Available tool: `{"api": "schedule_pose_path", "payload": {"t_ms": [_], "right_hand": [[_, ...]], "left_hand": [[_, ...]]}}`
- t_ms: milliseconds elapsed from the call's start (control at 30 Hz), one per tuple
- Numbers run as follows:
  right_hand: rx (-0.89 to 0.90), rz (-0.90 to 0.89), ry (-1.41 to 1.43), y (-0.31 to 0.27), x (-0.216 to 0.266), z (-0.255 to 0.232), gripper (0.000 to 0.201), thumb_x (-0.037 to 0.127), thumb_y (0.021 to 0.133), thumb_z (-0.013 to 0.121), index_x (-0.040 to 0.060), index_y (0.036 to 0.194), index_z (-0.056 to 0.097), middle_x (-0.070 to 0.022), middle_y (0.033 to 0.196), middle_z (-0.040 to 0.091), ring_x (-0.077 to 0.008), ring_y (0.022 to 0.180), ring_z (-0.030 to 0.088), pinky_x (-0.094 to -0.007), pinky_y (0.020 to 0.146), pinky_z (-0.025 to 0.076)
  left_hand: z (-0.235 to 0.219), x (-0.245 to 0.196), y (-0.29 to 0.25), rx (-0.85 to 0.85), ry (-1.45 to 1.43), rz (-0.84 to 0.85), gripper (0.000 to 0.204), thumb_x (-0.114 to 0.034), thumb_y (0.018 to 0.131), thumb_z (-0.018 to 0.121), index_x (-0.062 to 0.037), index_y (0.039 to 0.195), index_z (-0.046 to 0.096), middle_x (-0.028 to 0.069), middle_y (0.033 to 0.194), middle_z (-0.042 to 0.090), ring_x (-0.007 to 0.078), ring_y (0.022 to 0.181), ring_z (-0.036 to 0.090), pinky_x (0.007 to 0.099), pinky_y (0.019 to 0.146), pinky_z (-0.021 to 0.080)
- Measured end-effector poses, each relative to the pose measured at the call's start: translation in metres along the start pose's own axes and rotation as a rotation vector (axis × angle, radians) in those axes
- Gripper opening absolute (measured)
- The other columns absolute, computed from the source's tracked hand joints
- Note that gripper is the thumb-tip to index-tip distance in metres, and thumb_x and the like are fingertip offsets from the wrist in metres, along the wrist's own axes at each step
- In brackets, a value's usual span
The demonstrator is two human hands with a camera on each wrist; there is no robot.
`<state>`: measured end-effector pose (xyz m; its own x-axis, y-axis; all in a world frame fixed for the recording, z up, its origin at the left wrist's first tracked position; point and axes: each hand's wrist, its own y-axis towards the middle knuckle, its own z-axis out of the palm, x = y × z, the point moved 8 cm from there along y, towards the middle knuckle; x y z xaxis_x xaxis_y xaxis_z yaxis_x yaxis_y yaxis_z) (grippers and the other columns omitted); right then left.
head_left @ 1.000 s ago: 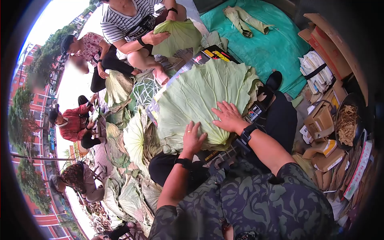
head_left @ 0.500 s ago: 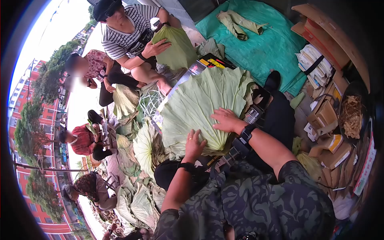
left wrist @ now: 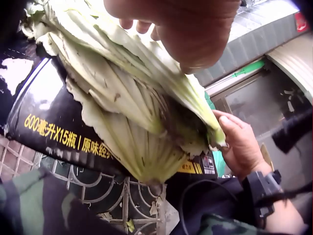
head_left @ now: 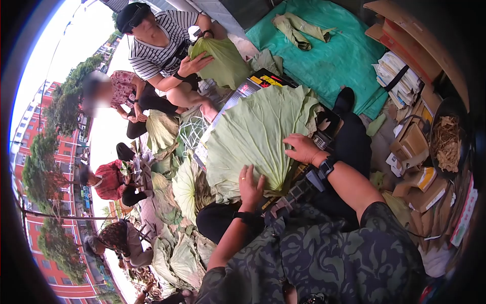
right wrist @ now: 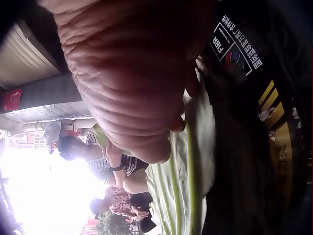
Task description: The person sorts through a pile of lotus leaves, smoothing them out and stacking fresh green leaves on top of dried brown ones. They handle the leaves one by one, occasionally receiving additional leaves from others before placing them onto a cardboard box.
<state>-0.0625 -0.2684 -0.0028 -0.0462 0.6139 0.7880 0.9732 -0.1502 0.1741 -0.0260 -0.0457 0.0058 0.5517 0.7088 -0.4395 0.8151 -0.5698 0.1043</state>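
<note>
A stack of large pale green lotus leaves (head_left: 253, 131) lies spread on a black printed carton (head_left: 263, 78) across my lap. My left hand (head_left: 250, 185) rests flat on the leaves near their lower edge, fingers straight. In the left wrist view this left hand (left wrist: 190, 29) sits on top of the ribbed leaves (left wrist: 127, 107), with the carton (left wrist: 44, 127) beneath. My right hand (head_left: 302, 147) is at the leaves' right edge, fingers curled over the rim. The left wrist view shows the right hand (left wrist: 239, 144) with its thumb on that edge. The right wrist view is filled by the right hand (right wrist: 132, 83) beside a leaf (right wrist: 195, 161).
A person in a striped shirt (head_left: 157, 40) sits opposite holding a folded leaf (head_left: 223, 61). More seated people and loose leaves (head_left: 185, 187) fill the ground at left. A teal tarp (head_left: 334, 55) lies beyond. Cardboard boxes (head_left: 410, 147) and papers crowd the right side.
My right hand slid from the middle of the leaves to their right edge and curled over it. My left hand stayed flat near the lower edge.
</note>
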Motion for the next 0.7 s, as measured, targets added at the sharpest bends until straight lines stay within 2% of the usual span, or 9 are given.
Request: {"api": "schedule_pose_path", "payload": {"t_ms": [33,200,267,700], "right_hand": [[-0.005,-0.006,0.007,0.0,0.001,-0.001,0.033,0.026,0.072,0.058,0.0041,0.098,0.059,-0.0139,0.094,0.058,-0.0317,0.093,0.054,-0.0394,0.08,0.045],[-0.017,-0.021,0.046,0.001,-0.001,-0.002,0.032,0.026,0.071,0.059,0.0033,0.095,0.06,-0.0149,0.093,0.058,-0.0324,0.092,0.054,-0.0397,0.08,0.045],[-0.013,-0.048,0.034,0.0,0.001,-0.001,0.032,0.025,0.071,0.06,0.0028,0.094,0.06,-0.0151,0.093,0.058,-0.0324,0.092,0.054,-0.0399,0.08,0.045],[-0.058,-0.113,-0.005,-0.002,0.001,0.005,0.03,0.023,0.067,0.061,0.0034,0.09,0.06,-0.0136,0.091,0.057,-0.031,0.092,0.054,-0.0391,0.081,0.045]], "left_hand": [[-0.002,-0.013,-0.002,-0.033,0.009,0.06,0.061,-0.028,0.076,0.064,-0.0006,0.125,0.042,0.0277,0.129,0.037,0.0396,0.12,0.036,0.0434,0.101,0.029],[0.008,-0.021,-0.003,0.054,-0.02,0.058,0.068,-0.036,0.074,0.065,-0.0001,0.126,0.04,0.03,0.128,0.036,0.0431,0.12,0.034,0.0457,0.1,0.029],[0.012,-0.019,-0.001,0.172,-0.046,0.035,0.074,-0.036,0.073,0.066,0.0003,0.13,0.036,0.0295,0.134,0.03,0.041,0.124,0.03,0.043,0.102,0.026],[0.011,-0.024,-0.003,0.182,-0.04,-0.006,0.08,-0.038,0.069,0.07,0.0019,0.129,0.035,0.0297,0.134,0.029,0.0399,0.126,0.029,0.042,0.103,0.026]]}}
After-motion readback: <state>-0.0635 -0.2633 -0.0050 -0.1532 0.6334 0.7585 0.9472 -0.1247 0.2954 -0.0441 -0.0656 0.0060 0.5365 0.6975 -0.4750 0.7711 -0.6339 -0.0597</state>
